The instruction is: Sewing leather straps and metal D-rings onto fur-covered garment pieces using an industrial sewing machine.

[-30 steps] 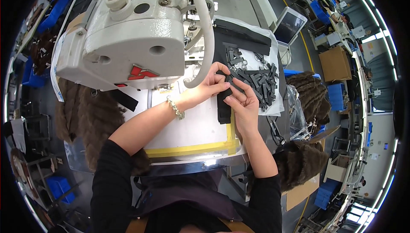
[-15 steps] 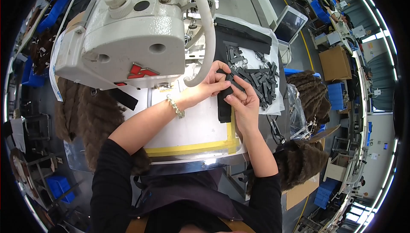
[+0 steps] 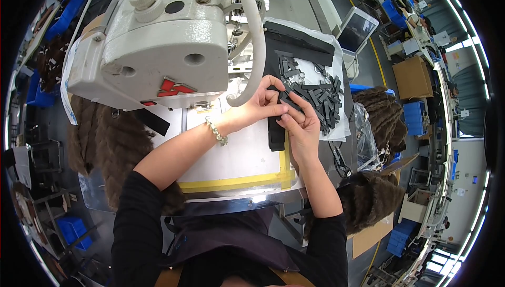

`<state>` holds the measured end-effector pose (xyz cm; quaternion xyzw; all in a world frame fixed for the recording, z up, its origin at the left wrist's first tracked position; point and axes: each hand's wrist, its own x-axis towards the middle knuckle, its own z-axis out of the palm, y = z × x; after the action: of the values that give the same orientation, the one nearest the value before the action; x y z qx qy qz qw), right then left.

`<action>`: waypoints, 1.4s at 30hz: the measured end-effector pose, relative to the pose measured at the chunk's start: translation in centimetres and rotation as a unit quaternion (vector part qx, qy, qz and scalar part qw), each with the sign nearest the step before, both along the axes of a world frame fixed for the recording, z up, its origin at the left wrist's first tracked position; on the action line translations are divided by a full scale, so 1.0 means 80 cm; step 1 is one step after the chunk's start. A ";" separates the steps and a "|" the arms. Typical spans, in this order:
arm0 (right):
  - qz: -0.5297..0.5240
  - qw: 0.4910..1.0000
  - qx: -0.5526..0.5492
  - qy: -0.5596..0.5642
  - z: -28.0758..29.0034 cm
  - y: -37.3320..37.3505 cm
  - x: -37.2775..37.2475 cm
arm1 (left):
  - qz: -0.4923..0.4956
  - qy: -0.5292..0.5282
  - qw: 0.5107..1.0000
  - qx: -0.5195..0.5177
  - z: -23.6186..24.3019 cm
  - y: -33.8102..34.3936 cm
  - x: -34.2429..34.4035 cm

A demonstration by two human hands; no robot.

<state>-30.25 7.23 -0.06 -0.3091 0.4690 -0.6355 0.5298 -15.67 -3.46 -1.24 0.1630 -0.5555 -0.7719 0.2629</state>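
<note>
My left hand (image 3: pixel 263 107) and my right hand (image 3: pixel 302 129) meet over the right part of the white sewing table (image 3: pixel 226 155). Between their pinched fingers is a small black strip (image 3: pixel 288 99), mostly covered by the fingertips. My left thumb tip lies against the tip of my right thumb. Below the hands a wider black band (image 3: pixel 276 135) lies flat along the table. Just past my right fingers spreads a pile of short black strips (image 3: pixel 323 103), some with metal rings, on a white sheet (image 3: pixel 342 121).
A large white sewing machine head (image 3: pixel 163 45) overhangs the table at left, its pale hose (image 3: pixel 256 34) close to my left hand. Brown furry pieces (image 3: pixel 123 145) drape at left, with more brown fur (image 3: pixel 373 200) at right. Black-handled scissors (image 3: pixel 339 160) lie by the right edge.
My left thumb has slid slightly to the right and down, onto the right thumb's tip. The strip has shifted a little between the fingers; both forearms stay put.
</note>
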 end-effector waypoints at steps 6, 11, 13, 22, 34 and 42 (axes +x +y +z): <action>-0.012 1.000 -0.006 0.005 0.001 0.001 -0.002 | 0.009 -0.016 0.997 -0.069 0.004 0.006 -0.003; -0.022 1.000 -0.002 0.015 0.001 0.000 -0.002 | -0.006 -0.014 0.999 -0.031 0.001 0.003 -0.003; -0.024 1.000 -0.004 0.006 0.001 0.000 -0.001 | -0.015 0.000 1.000 -0.009 -0.002 0.002 -0.004; -0.036 0.999 0.000 0.001 0.001 -0.001 -0.003 | 0.004 0.004 1.000 0.003 0.005 0.005 0.000; -0.133 0.916 -0.104 0.365 -0.003 0.004 -0.001 | 0.078 -0.022 0.992 -0.097 -0.004 0.010 -0.006; -0.063 0.927 -0.150 0.339 0.002 -0.001 -0.001 | 0.077 -0.043 0.980 -0.176 0.003 0.017 -0.003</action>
<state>-30.30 7.12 0.11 -0.5516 0.5385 -0.5877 0.2457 -15.88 -2.11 -1.02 0.1892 -0.6793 -0.6317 0.3220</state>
